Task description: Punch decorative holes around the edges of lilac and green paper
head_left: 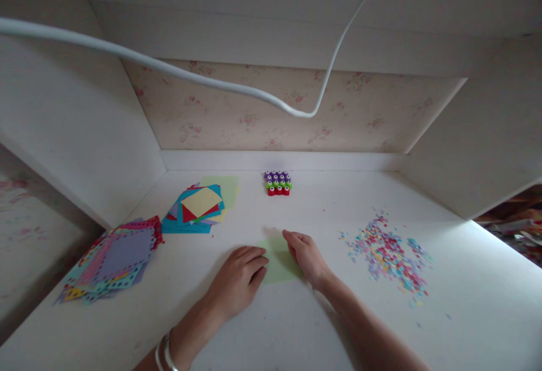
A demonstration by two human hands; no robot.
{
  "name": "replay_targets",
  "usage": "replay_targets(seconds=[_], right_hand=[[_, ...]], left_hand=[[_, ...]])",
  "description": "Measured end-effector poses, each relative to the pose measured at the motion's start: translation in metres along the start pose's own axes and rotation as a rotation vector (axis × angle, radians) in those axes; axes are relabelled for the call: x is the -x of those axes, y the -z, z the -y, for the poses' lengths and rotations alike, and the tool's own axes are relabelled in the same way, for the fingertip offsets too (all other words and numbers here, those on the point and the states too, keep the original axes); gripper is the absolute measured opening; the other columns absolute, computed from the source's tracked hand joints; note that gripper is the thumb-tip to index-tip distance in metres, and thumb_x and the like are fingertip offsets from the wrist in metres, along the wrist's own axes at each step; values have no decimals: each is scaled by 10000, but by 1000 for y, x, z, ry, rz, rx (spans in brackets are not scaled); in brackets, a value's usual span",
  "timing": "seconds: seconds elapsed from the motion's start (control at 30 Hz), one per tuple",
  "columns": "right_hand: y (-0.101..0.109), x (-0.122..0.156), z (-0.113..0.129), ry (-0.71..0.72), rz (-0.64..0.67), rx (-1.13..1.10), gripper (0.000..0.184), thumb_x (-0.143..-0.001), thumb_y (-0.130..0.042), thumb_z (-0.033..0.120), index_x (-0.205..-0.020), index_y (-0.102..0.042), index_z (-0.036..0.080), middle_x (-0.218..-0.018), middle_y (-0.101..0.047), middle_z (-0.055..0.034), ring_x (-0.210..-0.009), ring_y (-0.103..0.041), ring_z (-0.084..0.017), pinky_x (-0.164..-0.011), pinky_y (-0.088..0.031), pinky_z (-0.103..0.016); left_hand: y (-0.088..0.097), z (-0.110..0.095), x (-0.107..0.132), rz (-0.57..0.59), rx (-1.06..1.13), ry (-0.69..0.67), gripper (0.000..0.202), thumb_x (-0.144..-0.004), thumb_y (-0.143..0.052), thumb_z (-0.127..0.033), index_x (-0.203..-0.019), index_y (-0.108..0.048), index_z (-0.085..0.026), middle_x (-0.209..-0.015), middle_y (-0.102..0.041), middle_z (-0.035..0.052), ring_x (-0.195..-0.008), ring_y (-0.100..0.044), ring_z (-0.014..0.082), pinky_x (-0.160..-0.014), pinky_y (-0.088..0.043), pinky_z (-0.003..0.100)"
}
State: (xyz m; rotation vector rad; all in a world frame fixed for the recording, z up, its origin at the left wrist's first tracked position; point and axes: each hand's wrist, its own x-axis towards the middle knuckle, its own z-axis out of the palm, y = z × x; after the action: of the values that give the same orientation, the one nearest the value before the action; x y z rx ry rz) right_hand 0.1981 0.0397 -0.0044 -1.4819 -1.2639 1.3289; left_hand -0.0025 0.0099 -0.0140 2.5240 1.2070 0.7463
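A light green sheet of paper (280,266) lies on the white table between my two hands. My left hand (239,278) rests at its left edge, fingers loosely bent and laid on the paper, thumb a little apart. At the upper right edge of the sheet is my right hand (307,255), its fingers curled in and closed, seemingly on the paper's edge. The palm side of the right hand is hidden. Beyond the sheet stand small purple, green and red craft punches (278,183) in tight rows.
Plain coloured paper sheets (201,201) are piled at the back left. Nearer on the left is a stack of paper with punched edges (127,252). Tiny colourful paper cut-outs (389,249) are scattered at right. A white cable (237,87) hangs across the upper view.
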Motion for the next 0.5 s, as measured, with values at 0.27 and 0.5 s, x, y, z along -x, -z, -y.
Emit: replay_targets(seconds=[0.27,0.5], right_hand=[[3,-1,-2,-10,-30,-39,579,-849,-424,710,-539,-323,231,-493,-251,75,-473,-204,-97,-471,-164,-274],[2,-1,0,5,-36,-5,590,-844,-422,715,-521,-337,229,-473,-263,69,-462,-224,-96,-464,-186,-269]], left_hand=[[1,1,0,15,23,24,215,-916,-564,-175,-1064,-705,-242,-1159,-697,30,-1093,-620,207,-1006,-492,416],[0,0,0,1,13,23,191,-918,-562,-175,-1006,-716,-247,-1115,-708,26,-1057,-634,200,-979,-508,399]])
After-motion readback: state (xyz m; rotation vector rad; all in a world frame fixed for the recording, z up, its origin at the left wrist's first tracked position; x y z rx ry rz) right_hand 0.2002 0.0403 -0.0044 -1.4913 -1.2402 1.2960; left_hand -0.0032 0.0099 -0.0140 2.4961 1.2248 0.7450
